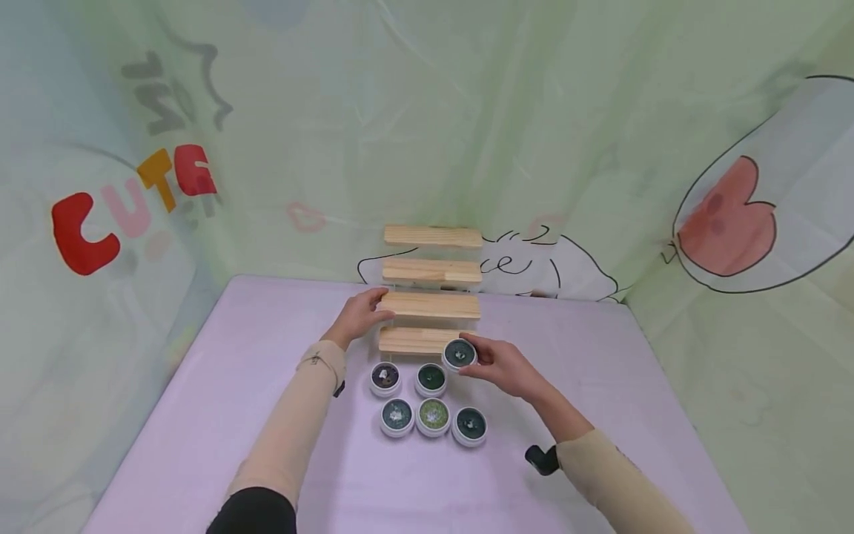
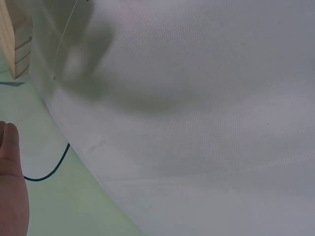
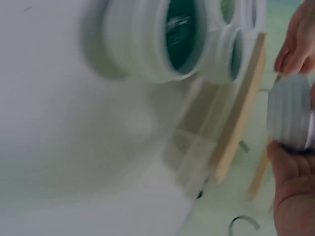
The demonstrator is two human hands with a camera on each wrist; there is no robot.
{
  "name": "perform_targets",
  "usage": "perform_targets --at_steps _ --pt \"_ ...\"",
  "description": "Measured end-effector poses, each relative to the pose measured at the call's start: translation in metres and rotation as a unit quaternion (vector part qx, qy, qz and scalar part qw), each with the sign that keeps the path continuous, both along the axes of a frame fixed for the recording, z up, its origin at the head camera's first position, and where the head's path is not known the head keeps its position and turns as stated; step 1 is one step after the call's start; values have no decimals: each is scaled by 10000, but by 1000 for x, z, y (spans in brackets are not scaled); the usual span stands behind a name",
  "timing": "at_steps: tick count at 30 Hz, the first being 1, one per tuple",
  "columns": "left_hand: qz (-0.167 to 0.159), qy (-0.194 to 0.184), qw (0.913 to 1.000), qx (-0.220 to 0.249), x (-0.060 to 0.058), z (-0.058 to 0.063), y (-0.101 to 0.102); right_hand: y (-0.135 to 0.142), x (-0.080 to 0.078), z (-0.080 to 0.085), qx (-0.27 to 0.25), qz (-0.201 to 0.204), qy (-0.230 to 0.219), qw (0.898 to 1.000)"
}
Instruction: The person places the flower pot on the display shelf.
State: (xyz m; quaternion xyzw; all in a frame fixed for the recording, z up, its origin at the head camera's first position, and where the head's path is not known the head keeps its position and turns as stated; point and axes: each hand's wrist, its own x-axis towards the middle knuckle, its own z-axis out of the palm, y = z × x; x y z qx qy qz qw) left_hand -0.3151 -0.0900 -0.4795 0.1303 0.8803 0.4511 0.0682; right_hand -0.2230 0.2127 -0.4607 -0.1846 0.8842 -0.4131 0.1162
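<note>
A tiered wooden rack (image 1: 430, 305) stands against the back wall. My left hand (image 1: 360, 317) grips the left end of one of its lower boards, fingers above and thumb below. Between thumb and fingers, my right hand (image 1: 500, 363) holds a round white jar (image 1: 459, 354) with a dark green top, just in front of the lowest board (image 1: 416, 340). In the right wrist view the held jar (image 3: 290, 110) shows its ribbed white side. In the left wrist view only part of the left hand (image 2: 12, 187) shows, at the edge.
Several more white jars stand in two rows before the rack, among them a light green one (image 1: 434, 414) and a dark one (image 1: 471, 424) at front right. A pale lilac cloth (image 1: 567, 475) covers the table. Printed curtains (image 1: 427, 133) hang behind and at both sides.
</note>
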Motion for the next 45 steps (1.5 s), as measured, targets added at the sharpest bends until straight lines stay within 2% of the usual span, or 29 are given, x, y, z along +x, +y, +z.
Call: perform_targets --at_steps 4,9,18,23,32,38,45 --pt "-10 39 9999 -95 1 4 1 -24 -10 18 -12 -571 220 9981" --pt "-18 35 9998 -217 1 8 1 -51 -32 35 -338 -1164 274 9922" --pt "11 -131 9995 -291 -1 10 2 -86 -73 64 -1086 -1904 346 9751" --pt "16 -6 9993 -378 -5 8 2 -101 -93 75 -1312 -2074 466 9683" --pt "-8 -49 9990 -450 -7 6 2 -118 -122 76 -1162 -2348 632 9630" --pt "14 32 9979 -648 -7 7 3 -127 -133 79 -834 -2497 864 9609" --pt "-44 64 9972 -742 -6 9 3 -130 -142 80 -723 -2540 808 9611"
